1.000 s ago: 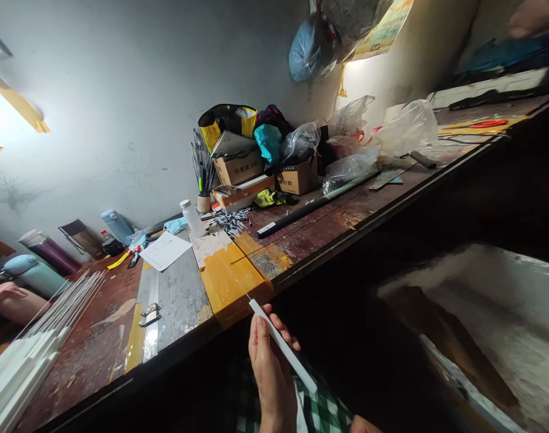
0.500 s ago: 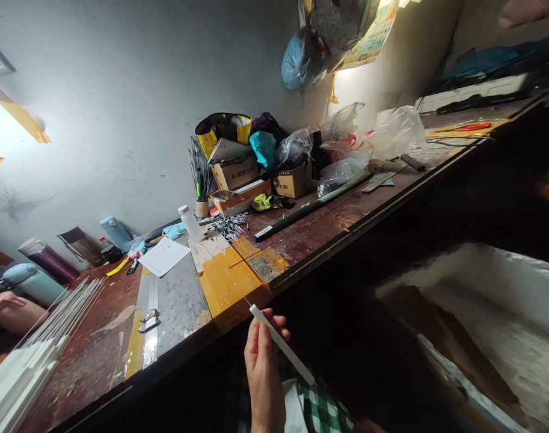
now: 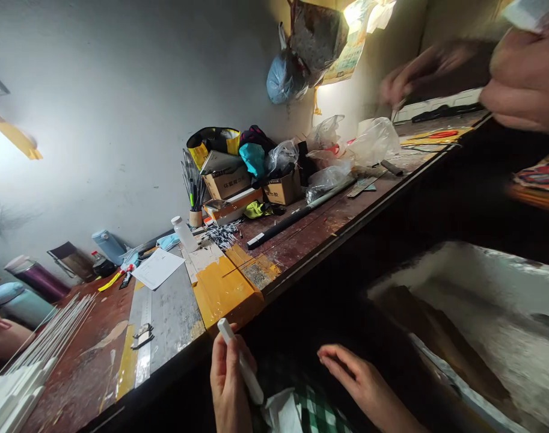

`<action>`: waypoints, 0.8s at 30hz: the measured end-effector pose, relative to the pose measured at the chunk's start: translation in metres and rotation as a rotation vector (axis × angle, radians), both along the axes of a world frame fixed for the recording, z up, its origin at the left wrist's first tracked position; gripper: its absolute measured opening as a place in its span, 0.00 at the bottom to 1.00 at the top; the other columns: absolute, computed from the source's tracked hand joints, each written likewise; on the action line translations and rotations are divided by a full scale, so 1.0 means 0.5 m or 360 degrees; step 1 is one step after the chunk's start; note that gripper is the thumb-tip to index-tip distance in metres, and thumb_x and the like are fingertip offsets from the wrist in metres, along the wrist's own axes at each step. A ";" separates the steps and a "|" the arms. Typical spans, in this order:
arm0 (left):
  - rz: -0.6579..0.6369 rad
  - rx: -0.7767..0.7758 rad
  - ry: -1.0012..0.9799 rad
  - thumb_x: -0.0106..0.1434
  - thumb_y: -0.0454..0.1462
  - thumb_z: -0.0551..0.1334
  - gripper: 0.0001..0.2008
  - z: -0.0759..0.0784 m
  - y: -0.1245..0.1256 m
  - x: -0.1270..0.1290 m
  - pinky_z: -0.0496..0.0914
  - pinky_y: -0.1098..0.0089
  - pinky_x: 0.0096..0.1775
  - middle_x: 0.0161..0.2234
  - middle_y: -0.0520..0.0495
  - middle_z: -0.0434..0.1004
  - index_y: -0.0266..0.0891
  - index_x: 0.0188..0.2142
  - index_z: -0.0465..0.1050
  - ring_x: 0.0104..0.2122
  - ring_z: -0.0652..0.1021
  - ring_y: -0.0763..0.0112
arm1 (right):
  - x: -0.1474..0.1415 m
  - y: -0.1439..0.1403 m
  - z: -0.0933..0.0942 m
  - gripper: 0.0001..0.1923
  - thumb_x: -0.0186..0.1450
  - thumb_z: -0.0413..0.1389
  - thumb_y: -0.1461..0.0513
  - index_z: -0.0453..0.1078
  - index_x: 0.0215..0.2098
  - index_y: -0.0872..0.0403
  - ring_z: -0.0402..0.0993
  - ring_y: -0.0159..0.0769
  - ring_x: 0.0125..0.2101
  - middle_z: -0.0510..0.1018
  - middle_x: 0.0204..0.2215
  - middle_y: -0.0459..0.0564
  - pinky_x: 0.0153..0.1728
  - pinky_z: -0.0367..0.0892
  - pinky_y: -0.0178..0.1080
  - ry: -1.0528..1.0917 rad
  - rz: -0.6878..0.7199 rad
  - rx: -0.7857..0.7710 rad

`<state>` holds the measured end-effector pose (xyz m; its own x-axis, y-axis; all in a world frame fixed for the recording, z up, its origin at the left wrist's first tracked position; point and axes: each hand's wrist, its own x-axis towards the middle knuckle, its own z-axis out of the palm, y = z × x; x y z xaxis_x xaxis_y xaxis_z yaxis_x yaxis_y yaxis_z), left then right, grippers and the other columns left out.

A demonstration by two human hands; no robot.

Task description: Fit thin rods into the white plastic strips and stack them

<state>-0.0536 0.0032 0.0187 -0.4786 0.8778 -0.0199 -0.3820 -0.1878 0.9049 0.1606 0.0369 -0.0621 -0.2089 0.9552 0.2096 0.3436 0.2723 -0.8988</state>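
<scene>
The left hand [image 3: 229, 385] is closed around a flat white strip [image 3: 240, 361], with the fingers wrapped on its lower part. The strip stands tilted, its upper end pointing to the edge of the workbench [image 3: 301, 240], just in front of a yellow taped patch [image 3: 220, 288] on the wooden top. The right hand [image 3: 359, 385] is empty; its fingers are spread and relaxed, and it floats low over the dark space in front of the bench, near the strip but apart from it. Below both hands a piece of green checked cloth [image 3: 319, 415] and some white crumpled paper [image 3: 281, 415] are visible.

On the bench, left of the yellow patch, lies a metal ruler [image 3: 143, 337] on a grey plate [image 3: 175, 307], and a white sheet of paper [image 3: 157, 267] is behind it. A bundle of thin white rods [image 3: 53, 337] lies at the far left. Further back there are a small white bottle [image 3: 181, 231], a cup of pens [image 3: 193, 198], cardboard boxes [image 3: 229, 180] and several plastic bags [image 3: 373, 141], and a long dark bar [image 3: 292, 216] lies across the wood. A blue bag [image 3: 283, 81] hangs on the wall.

At the upper right, blurred hands of another person [image 3: 518, 78] are over the far end of the bench, and at the left edge another person's arm [image 3: 1, 337] rests beside a pale green flask [image 3: 17, 300]
</scene>
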 end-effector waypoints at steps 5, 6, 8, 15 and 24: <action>0.0057 -0.0087 -0.0155 0.49 0.50 0.70 0.26 -0.026 0.000 -0.032 0.55 0.81 0.18 0.22 0.57 0.61 0.38 0.43 0.73 0.17 0.60 0.84 | -0.066 0.157 0.125 0.09 0.70 0.47 0.63 0.70 0.41 0.50 0.75 0.35 0.39 0.77 0.37 0.47 0.44 0.70 0.36 -0.0165 0.0063 0.0707; 0.0077 -0.0112 -0.0186 0.49 0.51 0.70 0.26 -0.033 0.000 -0.036 0.54 0.81 0.17 0.21 0.57 0.60 0.37 0.42 0.73 0.16 0.59 0.84 | -0.086 0.196 0.140 0.09 0.70 0.48 0.64 0.70 0.42 0.50 0.74 0.36 0.41 0.76 0.39 0.47 0.46 0.69 0.37 -0.0185 0.0093 0.0769; 0.0094 -0.0152 -0.0233 0.47 0.52 0.70 0.27 -0.047 0.001 -0.047 0.51 0.81 0.16 0.18 0.58 0.58 0.37 0.40 0.75 0.14 0.57 0.85 | -0.128 0.270 0.159 0.12 0.69 0.48 0.68 0.71 0.44 0.51 0.74 0.36 0.44 0.76 0.42 0.48 0.48 0.68 0.38 -0.0246 0.0146 0.0865; 0.0168 -0.0279 -0.0253 0.39 0.54 0.72 0.25 -0.073 0.001 -0.080 0.46 0.80 0.15 0.15 0.58 0.52 0.41 0.32 0.80 0.13 0.53 0.85 | -0.243 0.371 0.181 0.07 0.68 0.54 0.68 0.71 0.43 0.57 0.74 0.38 0.42 0.76 0.41 0.50 0.44 0.71 0.45 -0.0474 0.0210 0.1018; 0.0296 -0.0418 -0.0282 0.32 0.56 0.72 0.23 -0.108 -0.018 -0.087 0.45 0.78 0.15 0.13 0.56 0.46 0.46 0.25 0.81 0.13 0.50 0.83 | -0.183 0.295 0.164 0.07 0.68 0.50 0.68 0.68 0.39 0.52 0.72 0.38 0.38 0.74 0.36 0.50 0.42 0.69 0.40 -0.0440 0.0100 0.1049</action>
